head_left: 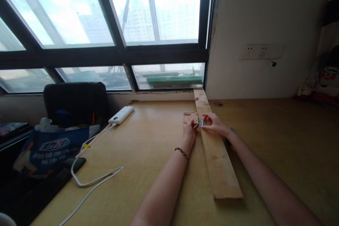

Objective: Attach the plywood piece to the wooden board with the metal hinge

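Observation:
A long wooden plank [221, 167] lies on the table, running from the window sill toward me. My left hand [189, 133] is closed on a small wooden block [187, 116] at the plank's left edge. Beside that block, a small metal hinge [201, 122] is pinched between the thumb and fingers of my right hand [215, 124], over the plank. Whether the hinge touches the block is too small to tell. A dark object [233, 130] shows partly behind my right wrist; its kind is hidden.
On the table's left side a white power bank [121, 114] trails a white cable [92, 183]. Past the left edge are a black chair [75, 95] and a blue printed bag [53, 148]. Windows stand behind, and a wall socket [255, 52] is at right.

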{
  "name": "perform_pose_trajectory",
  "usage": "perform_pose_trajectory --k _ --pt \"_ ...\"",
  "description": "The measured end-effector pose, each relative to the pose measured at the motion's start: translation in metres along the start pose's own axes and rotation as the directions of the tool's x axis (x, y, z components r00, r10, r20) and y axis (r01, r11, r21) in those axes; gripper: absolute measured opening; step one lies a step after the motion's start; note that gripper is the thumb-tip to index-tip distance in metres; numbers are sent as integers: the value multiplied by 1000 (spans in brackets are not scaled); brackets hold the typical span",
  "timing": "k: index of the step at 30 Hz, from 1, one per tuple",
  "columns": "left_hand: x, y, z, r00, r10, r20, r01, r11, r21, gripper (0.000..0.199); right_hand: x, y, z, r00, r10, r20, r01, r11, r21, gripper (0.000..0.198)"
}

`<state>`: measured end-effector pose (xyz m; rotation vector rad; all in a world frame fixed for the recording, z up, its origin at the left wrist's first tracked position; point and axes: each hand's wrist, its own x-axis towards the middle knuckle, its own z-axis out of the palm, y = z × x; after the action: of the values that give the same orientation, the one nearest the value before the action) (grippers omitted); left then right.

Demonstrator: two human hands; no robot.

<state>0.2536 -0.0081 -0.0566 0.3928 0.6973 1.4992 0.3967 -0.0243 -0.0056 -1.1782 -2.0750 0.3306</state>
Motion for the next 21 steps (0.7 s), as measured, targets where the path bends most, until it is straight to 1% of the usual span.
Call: perform_pose_trajectory --k 6,11,13,18,21 --pt "-5 -2 4 995 58 -81 -54 997 47 15 1 2 11 992 55 -114 -53 998 22 43" --pt "-9 -6 7 987 81 -135 -74 995 60 14 3 -2 16 988 89 -126 -88 996 13 41" --pt "-10 -10 7 982 96 -163 -86 994 66 13 3 -7 18 989 79 -121 -81 997 -8 36" --pt "-11 -16 6 981 107 -160 -98 993 62 13 1 -18 20 992 19 -123 -27 998 -61 20" --pt "-11 -15 6 981 100 -164 -95 995 40 13 1 -18 20 993 -9 -118 1 998 -63 18"
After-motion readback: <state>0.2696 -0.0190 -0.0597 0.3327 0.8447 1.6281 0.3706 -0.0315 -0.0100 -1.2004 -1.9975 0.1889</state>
